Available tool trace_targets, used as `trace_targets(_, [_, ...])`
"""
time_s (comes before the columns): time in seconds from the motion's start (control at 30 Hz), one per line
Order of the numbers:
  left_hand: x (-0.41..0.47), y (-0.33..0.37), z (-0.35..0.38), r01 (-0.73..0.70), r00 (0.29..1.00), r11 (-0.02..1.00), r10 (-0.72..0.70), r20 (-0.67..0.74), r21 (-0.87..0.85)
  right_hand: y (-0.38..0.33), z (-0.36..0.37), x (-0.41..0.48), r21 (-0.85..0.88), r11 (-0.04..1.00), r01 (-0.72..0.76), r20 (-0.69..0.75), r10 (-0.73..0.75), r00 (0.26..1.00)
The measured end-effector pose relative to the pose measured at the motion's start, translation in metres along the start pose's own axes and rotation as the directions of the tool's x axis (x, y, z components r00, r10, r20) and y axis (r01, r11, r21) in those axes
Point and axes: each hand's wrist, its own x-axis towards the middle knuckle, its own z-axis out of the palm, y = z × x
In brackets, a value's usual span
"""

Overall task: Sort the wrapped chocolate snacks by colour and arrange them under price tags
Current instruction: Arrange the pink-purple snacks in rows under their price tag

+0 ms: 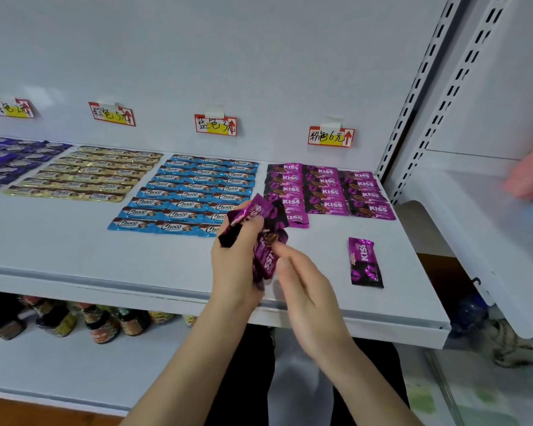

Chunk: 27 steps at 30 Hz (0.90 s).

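1. Nearest us, the left hand (235,262) has its grip closed round a bunch of pink packets (263,210), held just above the front part of the shelf (74,241). The right hand (305,287) meets the lower end of the bunch with its fingertips (277,246). We cannot tell whether its grip has closed on a packet or only touches it.

2. We judge the step in hand to be drawing one packet from the bunch for placing. To do it well, we keep the left grip firm on the rest and pinch a single wrapper by its end. We then pull along its length, so the foil does not crease or drag a second packet out.

3. A loose pink packet (365,262) lies alone on the shelf to the right of the hands, apart from the rows. We judge it also awaits placing.

4. Further back, the pink rows (326,189) lie in three columns. The left column appears to reach nearer to us, so the middle and right columns likely take the next packets. We lay each one label up, edges in line with its neighbours.

5. To the left lie the blue rows (191,195), the gold rows (86,173) and the purple rows (10,161).

6. Farthest, on the back wall, the pink price tag (331,136) hangs above the pink rows. We keep the columns under it.
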Motion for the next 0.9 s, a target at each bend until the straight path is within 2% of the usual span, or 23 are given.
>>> trace_targets(0.1, [0.000,0.001,0.006,0.182,0.983,0.962,-0.180,0.029,-0.202,0.005,-0.042,0.010,-0.298,0.954,0.039,-0.138,-0.083,0.987])
trace_targets(0.13, [0.000,0.001,0.008,0.231,0.973,0.942,-0.229,0.040,-0.244,0.009,-0.060,0.017,-0.465,0.885,0.012,-0.199,-0.117,0.973])
trace_targets(0.2, [-0.002,-0.002,0.011,0.295,0.956,0.905,-0.282,0.085,-0.307,0.016,-0.093,0.030,-0.740,0.659,-0.131,-0.241,-0.078,0.967])
trace_targets(0.27, [-0.005,-0.004,0.014,0.342,0.940,0.874,-0.310,0.146,-0.346,0.023,-0.113,0.039,-0.851,0.462,-0.250,-0.239,0.082,0.967])
trace_targets(0.3, [-0.006,-0.005,0.016,0.368,0.929,0.862,-0.329,0.169,-0.348,0.025,-0.117,0.042,-0.862,0.431,-0.268,-0.232,0.136,0.963])
trace_targets(0.37, [-0.009,-0.007,0.019,0.410,0.910,0.850,-0.360,0.205,-0.330,0.025,-0.122,0.048,-0.843,0.471,-0.258,-0.200,0.170,0.965])
trace_targets(0.43, [-0.011,-0.008,0.022,0.433,0.898,0.840,-0.373,0.233,-0.327,0.023,-0.126,0.054,-0.768,0.587,-0.255,-0.150,0.221,0.964])
trace_targets(0.53, [-0.011,-0.008,0.020,0.451,0.888,0.828,-0.380,0.258,-0.334,0.024,-0.131,0.063,-0.550,0.776,-0.308,-0.125,0.288,0.949])
trace_targets(0.63, [-0.012,-0.008,0.016,0.464,0.878,0.829,-0.386,0.282,-0.312,0.019,-0.134,0.065,-0.151,0.938,-0.312,-0.156,0.289,0.945])
trace_targets(0.7, [-0.013,-0.007,0.013,0.474,0.875,0.821,-0.399,0.274,-0.318,0.013,-0.132,0.064,0.165,0.944,-0.284,-0.128,0.306,0.943])
trace_targets(0.77, [-0.013,-0.007,0.011,0.480,0.873,0.819,-0.411,0.263,-0.314,0.008,-0.130,0.062,0.349,0.905,-0.245,-0.089,0.292,0.952])
trace_targets(0.9, [-0.014,-0.004,0.009,0.470,0.880,0.829,-0.413,0.234,-0.303,-0.001,-0.127,0.059,0.407,0.900,-0.155,-0.084,0.206,0.975])
